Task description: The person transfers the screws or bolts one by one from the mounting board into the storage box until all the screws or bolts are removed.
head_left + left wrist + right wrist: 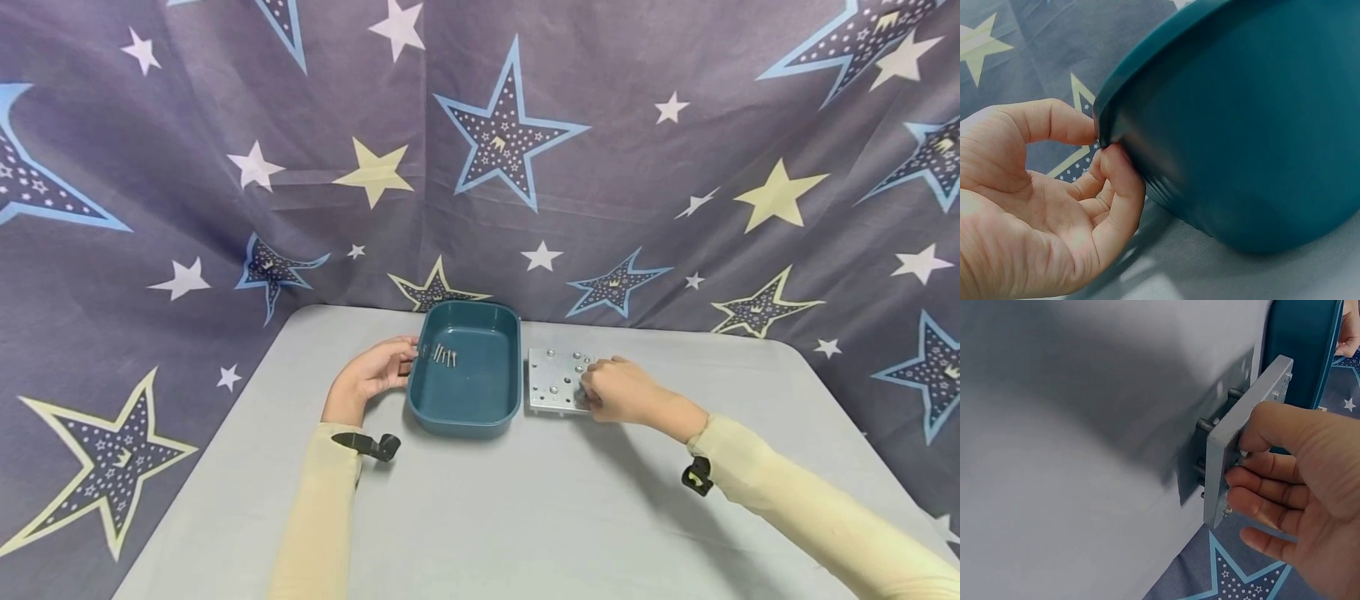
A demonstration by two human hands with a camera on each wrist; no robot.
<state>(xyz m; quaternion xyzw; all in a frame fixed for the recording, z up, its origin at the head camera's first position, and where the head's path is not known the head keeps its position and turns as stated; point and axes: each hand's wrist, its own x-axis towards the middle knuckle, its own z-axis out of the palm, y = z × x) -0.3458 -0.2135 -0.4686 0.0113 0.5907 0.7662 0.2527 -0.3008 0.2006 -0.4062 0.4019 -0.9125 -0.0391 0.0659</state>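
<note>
Observed from beside the table: the teal tray is the reference. The metal plate sits just to its right, several fasteners seated, shanks projecting underneath. Loose screws lie inside the tray, toward its left wall.

Left hand, at the tray's left edge: thumb and forefinger pinch the rim, the remaining fingers curled beneath. Right hand, right of the tray at the plate's far side: thumb and forefinger are together on what appears to be a screw head, the others loosely bent.

Recommendation: keep the shank square to its hole, turn with fingertips only, and avoid side load, since the unbraced plate could slide or tip.
</note>
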